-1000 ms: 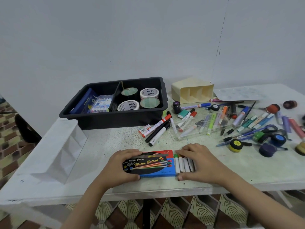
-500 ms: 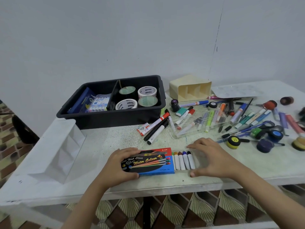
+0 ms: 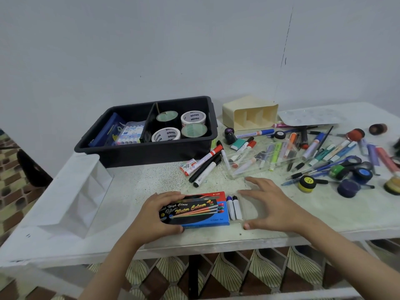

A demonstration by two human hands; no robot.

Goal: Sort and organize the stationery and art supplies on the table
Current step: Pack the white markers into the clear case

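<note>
1. The left hand (image 3: 160, 215) grips the water colour box (image 3: 201, 210), with its fingers curled over the far long side and its thumb under the near corner.
2. The right hand (image 3: 275, 210) is spread wide over the clear insert (image 3: 249, 211) that sticks out of the box's right end. It holds the insert between the thumb at the near side and the forefinger at the far side.
3. Two white pens (image 3: 234, 207) show in the insert, just beside the box mouth, one with a blue cap and one with a black cap.
4. Box and insert lie flat near the front edge of the desk (image 3: 151, 182), about midway along it.
5. Beyond them, red and black markers (image 3: 207, 165) lie slanted beside a clear organiser tray (image 3: 259, 163) that holds more pens.
6. A yellow paint pot (image 3: 307, 184) sits among loose pens towards the right edge.
7. At the back left stands a black bin (image 3: 151, 152) with tape rolls (image 3: 192, 118) in its right compartment.
8. A cream organiser (image 3: 249, 113) lies on its side at the back edge.
9. A white holder (image 3: 75, 195) rests along the left edge.
</note>
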